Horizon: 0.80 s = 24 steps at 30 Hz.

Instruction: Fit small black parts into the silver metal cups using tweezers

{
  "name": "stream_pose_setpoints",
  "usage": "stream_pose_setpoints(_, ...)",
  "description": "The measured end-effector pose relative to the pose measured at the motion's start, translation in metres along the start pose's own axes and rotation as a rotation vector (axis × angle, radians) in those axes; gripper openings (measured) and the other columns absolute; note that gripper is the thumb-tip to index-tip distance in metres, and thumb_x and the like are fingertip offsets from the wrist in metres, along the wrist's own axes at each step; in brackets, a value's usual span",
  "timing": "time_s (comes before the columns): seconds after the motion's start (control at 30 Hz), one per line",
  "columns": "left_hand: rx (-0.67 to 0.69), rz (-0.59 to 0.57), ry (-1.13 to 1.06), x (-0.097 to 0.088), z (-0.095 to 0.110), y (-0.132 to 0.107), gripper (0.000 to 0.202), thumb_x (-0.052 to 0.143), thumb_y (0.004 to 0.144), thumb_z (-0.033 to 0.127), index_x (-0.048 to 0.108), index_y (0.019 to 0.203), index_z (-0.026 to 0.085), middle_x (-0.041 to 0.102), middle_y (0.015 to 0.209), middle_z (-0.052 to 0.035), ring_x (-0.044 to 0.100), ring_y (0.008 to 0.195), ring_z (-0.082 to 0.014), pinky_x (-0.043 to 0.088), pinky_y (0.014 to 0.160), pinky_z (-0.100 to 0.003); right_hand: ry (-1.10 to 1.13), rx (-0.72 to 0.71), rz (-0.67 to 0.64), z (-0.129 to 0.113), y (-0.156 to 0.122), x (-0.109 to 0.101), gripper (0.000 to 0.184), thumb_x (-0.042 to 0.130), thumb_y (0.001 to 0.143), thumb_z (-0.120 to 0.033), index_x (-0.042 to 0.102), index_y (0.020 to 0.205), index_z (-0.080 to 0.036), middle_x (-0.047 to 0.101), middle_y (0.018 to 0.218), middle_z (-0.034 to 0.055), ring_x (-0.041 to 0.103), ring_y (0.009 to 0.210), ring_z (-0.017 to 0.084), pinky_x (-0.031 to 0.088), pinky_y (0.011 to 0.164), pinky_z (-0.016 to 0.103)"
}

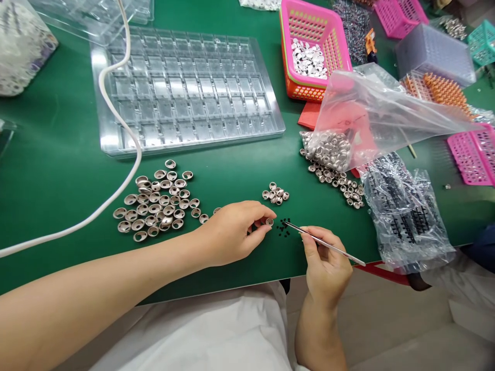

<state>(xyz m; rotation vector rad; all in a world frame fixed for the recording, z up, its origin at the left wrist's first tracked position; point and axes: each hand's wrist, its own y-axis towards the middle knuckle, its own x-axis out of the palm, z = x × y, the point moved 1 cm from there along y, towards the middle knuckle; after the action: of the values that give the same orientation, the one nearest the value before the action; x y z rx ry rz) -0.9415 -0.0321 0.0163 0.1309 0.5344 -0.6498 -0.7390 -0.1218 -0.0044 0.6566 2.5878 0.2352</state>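
Note:
Between thumb and forefinger, my left hand (235,230) pinches a small silvery metal ring (269,222). My right hand (327,263) grips a pair of slim metal tweezers (332,244), whose tips point left into a scatter of tiny black pieces (283,230) on the table. Whether the tips hold a black piece is too small to tell. Just behind the fingers lies a small heap of metal rings (276,194). A larger spread of similar rings (154,206) sits left of my left hand, beyond my forearm.
A clear compartment tray (189,87) lies at the back, with a white cable (127,129) crossing its left side. A pink basket (336,36) holds white pieces. To the right are an opened plastic bag of rings (328,149) and bagged black parts (406,211) near the table edge.

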Motion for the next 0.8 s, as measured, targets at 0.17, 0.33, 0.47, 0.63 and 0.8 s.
stream_pose_setpoints(0.17,-0.028,-0.006,-0.008,0.0007,0.0,-0.0001,0.017,0.057,0.093,0.019,0.07,0.104,0.019,0.07,0.087,-0.0015,0.064,0.076,-0.0147,0.047,0.063,-0.024,-0.012,-0.106,-0.052,-0.0008,-0.0004,-0.0005,0.016,0.071,0.088,-0.014,0.07,0.1,-0.023,0.074,0.093,0.0037,0.072,0.088,0.018,0.062,0.074,0.034)
stream_pose_setpoints(0.33,-0.023,-0.004,-0.024,0.0007,-0.0005,0.0006,0.017,0.057,0.093,0.019,0.07,0.104,0.019,0.071,0.088,-0.0017,0.064,0.077,-0.0146,0.047,0.063,-0.024,-0.05,-0.271,-0.09,-0.0032,-0.0008,-0.0009,0.028,0.07,0.085,-0.004,0.068,0.105,-0.023,0.074,0.094,0.0032,0.072,0.087,0.019,0.063,0.075,0.037)
stream_pose_setpoints(0.47,-0.022,0.0,-0.009,0.0004,-0.0011,0.0006,0.017,0.058,0.093,0.019,0.07,0.104,0.019,0.07,0.087,-0.0015,0.064,0.076,-0.0143,0.047,0.063,-0.024,-0.086,-0.33,-0.059,-0.0039,-0.0015,-0.0011,0.03,0.07,0.085,-0.002,0.068,0.106,-0.023,0.075,0.094,0.0032,0.073,0.086,0.019,0.063,0.074,0.038)
stream_pose_setpoints(0.63,-0.03,-0.01,-0.002,0.0009,-0.0016,-0.0001,0.017,0.058,0.093,0.019,0.07,0.104,0.019,0.07,0.088,-0.0012,0.064,0.074,-0.0138,0.046,0.063,-0.024,-0.121,-0.332,-0.065,-0.0034,-0.003,-0.0005,0.028,0.07,0.087,-0.007,0.067,0.107,-0.025,0.075,0.095,0.0025,0.074,0.086,0.019,0.064,0.073,0.038)
stream_pose_setpoints(0.8,-0.021,0.009,-0.003,0.0018,-0.0033,-0.0003,0.016,0.058,0.092,0.02,0.07,0.103,0.02,0.071,0.088,-0.0009,0.064,0.074,-0.0138,0.045,0.062,-0.024,-0.095,-0.326,-0.064,-0.0034,-0.0034,-0.0002,0.031,0.071,0.084,-0.004,0.067,0.108,-0.024,0.075,0.097,0.0033,0.073,0.086,0.019,0.064,0.073,0.038)
